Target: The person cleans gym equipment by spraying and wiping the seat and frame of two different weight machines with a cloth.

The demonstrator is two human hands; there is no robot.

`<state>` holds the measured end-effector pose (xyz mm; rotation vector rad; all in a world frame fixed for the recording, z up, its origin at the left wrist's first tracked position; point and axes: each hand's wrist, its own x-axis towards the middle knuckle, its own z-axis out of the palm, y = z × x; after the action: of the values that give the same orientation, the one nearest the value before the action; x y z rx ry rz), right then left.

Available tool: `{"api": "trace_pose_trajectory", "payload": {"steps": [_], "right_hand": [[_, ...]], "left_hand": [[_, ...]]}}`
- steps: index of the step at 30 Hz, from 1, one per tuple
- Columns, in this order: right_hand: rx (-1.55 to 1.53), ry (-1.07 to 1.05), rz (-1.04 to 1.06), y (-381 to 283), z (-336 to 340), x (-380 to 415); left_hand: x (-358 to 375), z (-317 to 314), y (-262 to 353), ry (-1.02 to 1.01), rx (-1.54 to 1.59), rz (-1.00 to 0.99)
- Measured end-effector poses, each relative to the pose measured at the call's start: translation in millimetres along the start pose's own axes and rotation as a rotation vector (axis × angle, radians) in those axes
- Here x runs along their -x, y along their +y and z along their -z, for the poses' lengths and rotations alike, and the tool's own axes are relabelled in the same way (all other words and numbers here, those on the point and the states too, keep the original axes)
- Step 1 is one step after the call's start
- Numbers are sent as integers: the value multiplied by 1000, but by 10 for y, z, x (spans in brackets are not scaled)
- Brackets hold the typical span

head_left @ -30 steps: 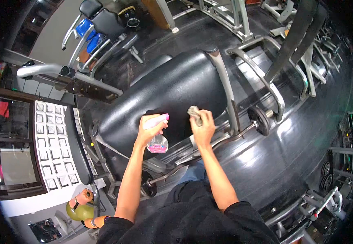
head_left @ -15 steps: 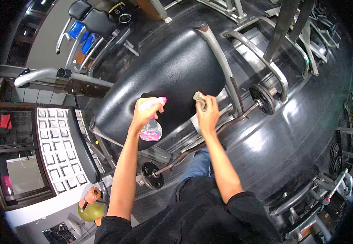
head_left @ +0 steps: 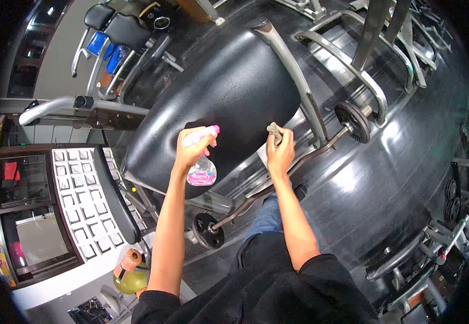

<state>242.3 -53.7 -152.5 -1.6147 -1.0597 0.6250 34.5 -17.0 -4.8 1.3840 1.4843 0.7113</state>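
Observation:
A clear spray bottle point(head_left: 202, 171) with a pink label and a pink nozzle tip is in my left hand point(head_left: 192, 148). My fingers wrap round its neck and trigger, and the nozzle points to the right over a large black padded cushion point(head_left: 229, 92). My right hand point(head_left: 281, 154) grips a small crumpled greyish cloth point(head_left: 274, 133), whose upper end sticks out past the fingers. That hand is at the cushion's lower right edge. The cushion has a glossy surface and a curved grey metal frame point(head_left: 294, 70) along its right end.
A bent barbell point(head_left: 250, 201) with black plates at both ends crosses just below the cushion. Grey machine frames point(head_left: 375, 97) stand at the upper right. A padded seat machine point(head_left: 128, 28) is at the upper left, and more equipment point(head_left: 407, 259) at the lower right.
My right hand with the cloth has shifted slightly right, towards the cushion's edge. My left hand still holds the bottle in nearly the same place. The whole view has turned a little.

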Motion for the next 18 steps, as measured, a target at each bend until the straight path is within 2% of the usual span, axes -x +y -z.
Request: {"api": "trace_pose_trajectory", "payload": {"steps": [2,4,7,8,10,11,12,16,17,18], "right_hand": [[-110,100,-54,-47,-151,199],[-112,65,-119,-49,-306,553],[-253,-140,-411,-120,-336,921],[-253,-138,-414,-83,-353,917],[-440,-125,-712,-12,-382,823],[-492,-94,-797,43,-403,742],[-514,17,-712,110,-463,674],[-719,-24,-847,344,-382,287],[-727,7,-867,401,-352,186],[-674,-55,-910,489,-302,27]], "left_hand": [[-1,10,5,-15,-41,-9],[10,9,10,-12,-46,-10],[4,13,-6,-9,-47,-21],[4,15,-17,-5,-41,-29],[1,17,-3,0,-54,-20],[6,15,-2,5,-64,-8],[9,12,-5,3,-66,-5],[7,6,-22,1,-23,-14],[9,12,-26,4,-28,-4],[5,14,-18,5,-29,-3]]}}
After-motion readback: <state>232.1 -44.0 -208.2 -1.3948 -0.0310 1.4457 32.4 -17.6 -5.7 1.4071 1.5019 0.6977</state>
